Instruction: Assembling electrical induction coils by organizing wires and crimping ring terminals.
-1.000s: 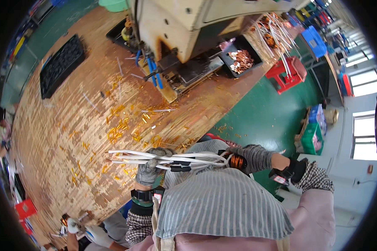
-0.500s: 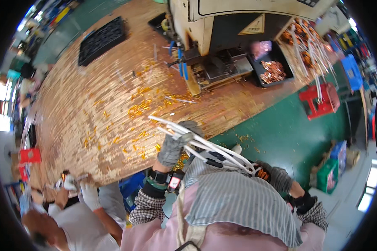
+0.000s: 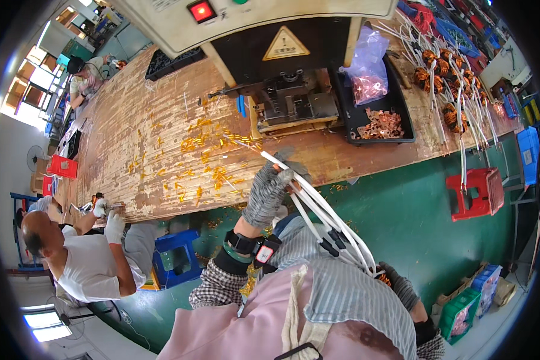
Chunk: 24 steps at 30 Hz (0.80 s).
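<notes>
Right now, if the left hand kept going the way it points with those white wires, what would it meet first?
Probably the wooden bench edge with yellow scraps, then the press; the left hand and white wires aim up-left, depth unclear.

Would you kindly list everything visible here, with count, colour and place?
White leads: a bundle, running from the left hand down to the right hand.
Copper coil: one, orange, at the right hand, mostly hidden.
Press machine: one, cream with a red button, on the workbench.
Workbench: one, worn wood, strewn with small yellow bits.
Black tray: one, holding copper terminals, right of the machine.
Wound coils: many, orange with white leads, bench's right end.
Red stool: one, on the green floor.
Blue stool: one, under the bench.
Co-worker: one, white shirt, lower left.
Left hand: grey glove, gripping the leads.
Right hand: grey glove, at the coil.
</notes>
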Each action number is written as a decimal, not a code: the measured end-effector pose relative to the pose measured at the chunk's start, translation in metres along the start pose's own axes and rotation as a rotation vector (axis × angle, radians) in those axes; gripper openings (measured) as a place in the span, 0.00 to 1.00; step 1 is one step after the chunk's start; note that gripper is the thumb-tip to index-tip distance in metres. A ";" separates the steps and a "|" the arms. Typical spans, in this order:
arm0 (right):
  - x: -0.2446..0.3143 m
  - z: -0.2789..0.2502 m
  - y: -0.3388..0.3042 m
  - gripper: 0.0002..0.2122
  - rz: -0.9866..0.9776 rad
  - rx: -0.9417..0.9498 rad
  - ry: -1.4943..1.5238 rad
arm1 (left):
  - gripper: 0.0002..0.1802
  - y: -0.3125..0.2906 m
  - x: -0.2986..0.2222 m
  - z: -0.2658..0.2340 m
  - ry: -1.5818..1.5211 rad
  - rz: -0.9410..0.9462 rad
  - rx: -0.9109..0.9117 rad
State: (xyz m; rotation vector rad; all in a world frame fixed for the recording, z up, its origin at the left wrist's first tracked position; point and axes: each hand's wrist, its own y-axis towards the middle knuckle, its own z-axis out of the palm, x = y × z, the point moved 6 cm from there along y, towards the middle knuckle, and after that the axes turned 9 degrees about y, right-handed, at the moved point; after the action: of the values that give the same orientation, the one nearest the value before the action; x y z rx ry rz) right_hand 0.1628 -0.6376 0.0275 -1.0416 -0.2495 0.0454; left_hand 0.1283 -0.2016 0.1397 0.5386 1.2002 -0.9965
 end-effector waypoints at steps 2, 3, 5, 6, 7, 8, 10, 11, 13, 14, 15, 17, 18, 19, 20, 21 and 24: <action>0.009 0.007 -0.016 0.23 -0.107 0.018 -0.181 | 0.25 0.010 0.008 0.022 0.116 -0.047 0.030; 0.011 0.015 -0.030 0.23 -0.113 0.015 -0.172 | 0.24 0.016 0.011 0.037 0.041 -0.064 0.004; 0.029 0.026 -0.057 0.25 -0.326 -0.027 -0.323 | 0.24 0.032 0.004 0.078 -0.090 -0.042 0.045; 0.035 0.025 -0.062 0.25 -0.343 -0.047 -0.306 | 0.24 0.041 0.007 0.092 -0.096 -0.049 0.075; 0.041 0.026 -0.068 0.26 -0.363 -0.071 -0.383 | 0.24 0.050 0.010 0.104 -0.174 -0.063 0.108; 0.049 0.023 -0.075 0.26 -0.382 -0.103 -0.459 | 0.25 0.061 0.016 0.118 -0.256 -0.082 0.144; 0.062 0.013 -0.089 0.28 -0.405 -0.185 -0.594 | 0.26 0.083 0.025 0.148 -0.375 -0.200 0.154; 0.068 0.009 -0.097 0.28 -0.407 -0.225 -0.664 | 0.24 0.095 0.030 0.164 -0.429 -0.258 0.162; 0.066 -0.012 -0.105 0.31 -0.439 -0.276 -0.546 | 0.23 0.122 0.042 0.199 -0.487 -0.343 0.208; 0.071 -0.016 -0.111 0.31 -0.450 -0.305 -0.526 | 0.22 0.138 0.046 0.216 -0.465 -0.311 0.252; 0.076 -0.021 -0.117 0.30 -0.435 -0.372 -0.622 | 0.20 0.152 0.051 0.233 -0.446 -0.281 0.288; 0.094 -0.019 -0.132 0.28 -0.403 -0.490 -0.674 | 0.19 0.180 0.052 0.267 -0.436 -0.265 0.318; 0.098 -0.020 -0.135 0.28 -0.402 -0.506 -0.656 | 0.18 0.192 0.049 0.283 -0.419 -0.231 0.324; 0.100 -0.024 -0.137 0.28 -0.424 -0.504 -0.463 | 0.17 0.201 0.050 0.299 -0.420 -0.259 0.331; 0.105 -0.032 -0.137 0.28 -0.461 -0.496 -0.275 | 0.17 0.210 0.055 0.312 -0.421 -0.256 0.351; 0.107 -0.041 -0.137 0.28 -0.477 -0.503 -0.269 | 0.16 0.218 0.065 0.323 -0.392 -0.248 0.375; 0.118 -0.069 -0.145 0.31 -0.536 -0.559 -0.266 | 0.13 0.236 0.075 0.359 -0.319 -0.256 0.356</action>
State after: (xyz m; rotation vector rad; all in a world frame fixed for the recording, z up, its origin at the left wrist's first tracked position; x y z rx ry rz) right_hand 0.2816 -0.7513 0.1402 -1.4916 -0.8090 -0.3922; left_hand 0.5175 -0.3990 0.1468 0.4855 0.8214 -1.4716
